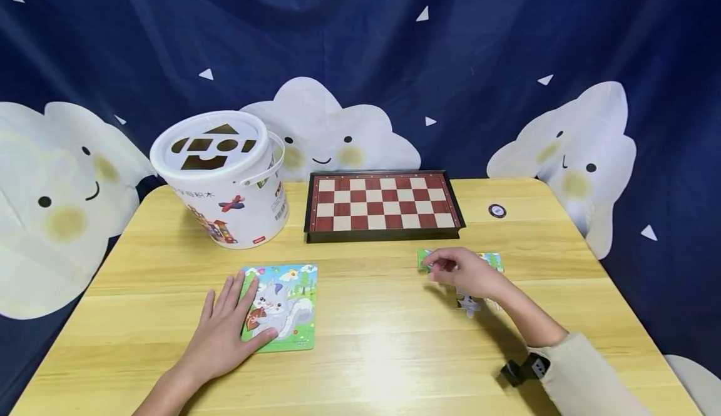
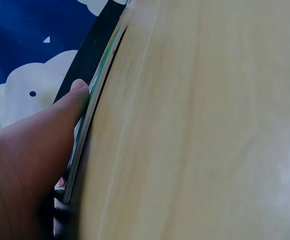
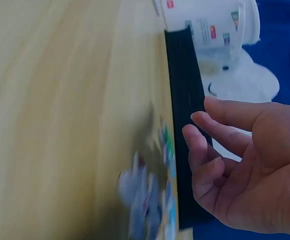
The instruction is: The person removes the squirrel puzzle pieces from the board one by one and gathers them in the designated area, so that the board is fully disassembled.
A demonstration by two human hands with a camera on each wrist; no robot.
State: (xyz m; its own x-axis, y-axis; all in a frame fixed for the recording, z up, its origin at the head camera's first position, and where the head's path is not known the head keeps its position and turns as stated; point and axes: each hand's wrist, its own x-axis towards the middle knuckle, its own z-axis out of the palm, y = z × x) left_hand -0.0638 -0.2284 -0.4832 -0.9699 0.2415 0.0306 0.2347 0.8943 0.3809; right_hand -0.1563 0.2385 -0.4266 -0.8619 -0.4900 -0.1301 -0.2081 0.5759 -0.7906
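Observation:
A squirrel jigsaw board (image 1: pixel 287 306) lies on the wooden table (image 1: pixel 383 360) at the front left. My left hand (image 1: pixel 228 322) rests flat on its left part with straight fingers; in the left wrist view the fingers (image 2: pixel 74 100) press on the board's thin edge (image 2: pixel 95 87). Over to the right, several loose jigsaw pieces (image 1: pixel 470 304) lie scattered. My right hand (image 1: pixel 459 272) hovers over them with half-curled fingers. In the right wrist view the fingers (image 3: pixel 205 150) hold nothing, and the pieces (image 3: pixel 150 200) are blurred just below.
A folded red-and-white chessboard (image 1: pixel 383 203) lies at the back centre. Left of it stands a white shape-sorter bucket (image 1: pixel 225 178) with its lid on. A small round dark disc (image 1: pixel 497 211) sits at the back right. A blue cloud-print cloth hangs behind the table.

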